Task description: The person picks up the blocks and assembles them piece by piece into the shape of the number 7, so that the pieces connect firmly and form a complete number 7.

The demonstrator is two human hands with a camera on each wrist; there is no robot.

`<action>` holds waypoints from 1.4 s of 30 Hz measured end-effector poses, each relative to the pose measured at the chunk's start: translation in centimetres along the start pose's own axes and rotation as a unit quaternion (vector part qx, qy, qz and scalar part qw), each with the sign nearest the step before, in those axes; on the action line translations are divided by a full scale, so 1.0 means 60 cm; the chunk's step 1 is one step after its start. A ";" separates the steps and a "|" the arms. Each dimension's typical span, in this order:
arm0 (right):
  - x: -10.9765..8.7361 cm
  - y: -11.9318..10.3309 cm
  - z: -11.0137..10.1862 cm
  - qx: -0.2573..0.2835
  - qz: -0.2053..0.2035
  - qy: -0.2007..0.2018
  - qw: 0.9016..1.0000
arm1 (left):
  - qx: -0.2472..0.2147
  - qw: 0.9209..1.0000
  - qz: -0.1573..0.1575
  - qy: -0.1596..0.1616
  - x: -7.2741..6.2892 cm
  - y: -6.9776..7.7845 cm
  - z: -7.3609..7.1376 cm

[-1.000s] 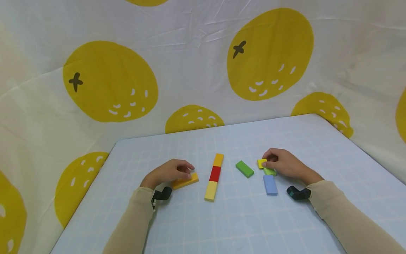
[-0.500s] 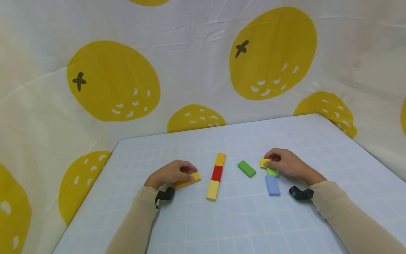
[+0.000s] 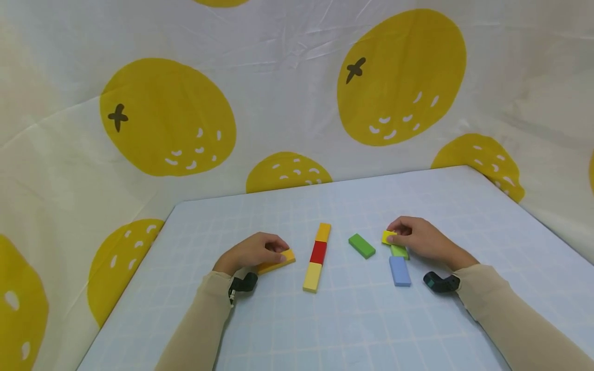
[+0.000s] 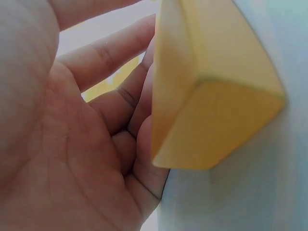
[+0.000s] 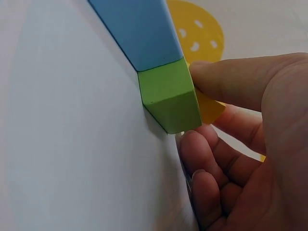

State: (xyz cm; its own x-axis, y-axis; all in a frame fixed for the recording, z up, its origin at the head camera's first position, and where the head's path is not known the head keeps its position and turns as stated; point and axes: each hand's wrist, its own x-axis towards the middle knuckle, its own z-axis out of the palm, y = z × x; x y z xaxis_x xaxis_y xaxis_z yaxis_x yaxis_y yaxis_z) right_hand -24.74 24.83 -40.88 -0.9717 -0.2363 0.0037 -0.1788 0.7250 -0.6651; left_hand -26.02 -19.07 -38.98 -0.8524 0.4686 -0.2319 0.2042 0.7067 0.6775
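Note:
My left hand [image 3: 254, 251] pinches a long orange block [image 3: 277, 263] between thumb and fingers at the left of the table. In the left wrist view, that orange block [image 4: 221, 120] stands large beside the curled fingers. On the right, my right hand [image 3: 419, 238] holds a small yellow block [image 3: 386, 236] by thumb and fingertips. The yellow block [image 5: 210, 108] is partly hidden behind the light green block [image 5: 168, 96] in the right wrist view. This light green block lies end to end with a blue block [image 3: 400, 271], which is nearer to me.
Between the hands, an orange block [image 3: 323, 232], a red block [image 3: 318, 252] and a pale yellow block [image 3: 312, 277] form a slanting row. Right of it lies a green block [image 3: 362, 246]. A fruit-patterned curtain [image 3: 287, 103] hangs behind the table [image 3: 352, 324].
The left thumb and fingers have come down onto the long orange block and grip it. The right hand stays on the yellow block. The head view has shifted slightly.

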 end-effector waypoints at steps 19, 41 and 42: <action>-0.004 -0.001 -0.008 0.025 0.000 0.029 0.999 | -0.003 1.000 0.001 0.014 0.005 0.000 0.004; 0.022 -0.058 -0.013 0.185 -0.021 -0.016 0.982 | 0.005 1.000 -0.017 0.012 0.000 0.000 0.005; 0.026 -0.060 -0.011 0.185 -0.020 -0.022 0.982 | 0.004 1.000 -0.015 0.010 0.000 0.000 0.004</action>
State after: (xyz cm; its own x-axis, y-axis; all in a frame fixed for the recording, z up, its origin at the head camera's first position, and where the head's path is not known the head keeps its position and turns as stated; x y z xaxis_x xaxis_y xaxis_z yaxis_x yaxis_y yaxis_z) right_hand -25.72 22.27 -37.96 -0.9559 -0.2936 0.0074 -0.1396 0.4319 -0.8911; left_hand -25.91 -18.94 -39.18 -0.8679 0.4363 -0.2375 0.1822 0.7245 0.6648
